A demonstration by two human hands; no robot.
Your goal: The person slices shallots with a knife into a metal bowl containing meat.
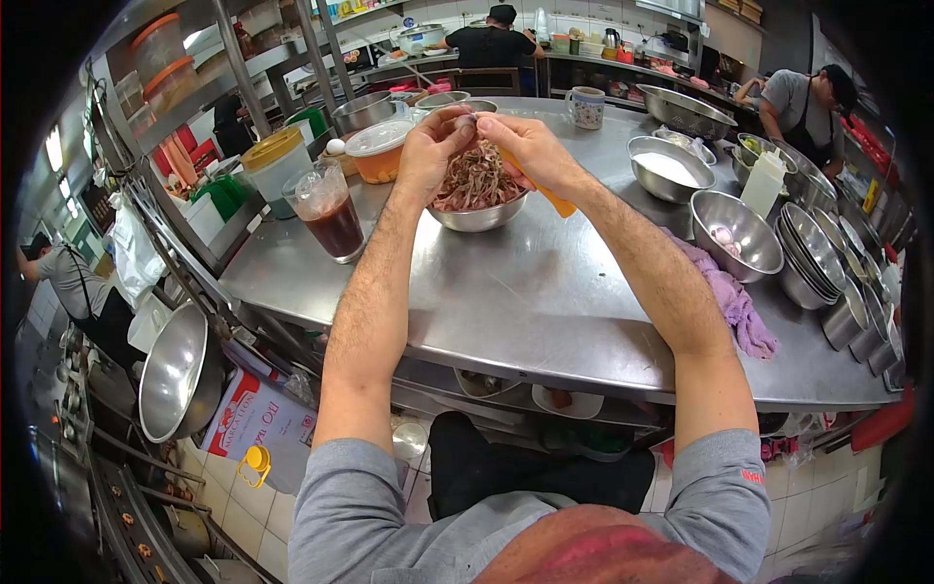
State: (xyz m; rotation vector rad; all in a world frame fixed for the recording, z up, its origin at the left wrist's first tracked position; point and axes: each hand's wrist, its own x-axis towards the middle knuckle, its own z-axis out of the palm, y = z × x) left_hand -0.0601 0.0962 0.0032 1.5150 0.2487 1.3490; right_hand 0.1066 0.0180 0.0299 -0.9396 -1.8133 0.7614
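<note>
Above a steel bowl heaped with reddish-brown, skin-like peelings, my two hands meet at the fingertips. My left hand is closed, pinching a small pale purple bulb that looks like a shallot, mostly covered by fingers. Closed as well, my right hand has an orange-handled knife in its palm, the handle's end sticking out below. Its blade is hidden, and the thumb and forefinger touch the bulb. To the right, another steel bowl holds several peeled pinkish bulbs.
On the steel table a plastic cup of dark drink and lidded tubs stand left. A mug, a bowl of white powder, a purple cloth and stacked bowls are right. Other people work farther off.
</note>
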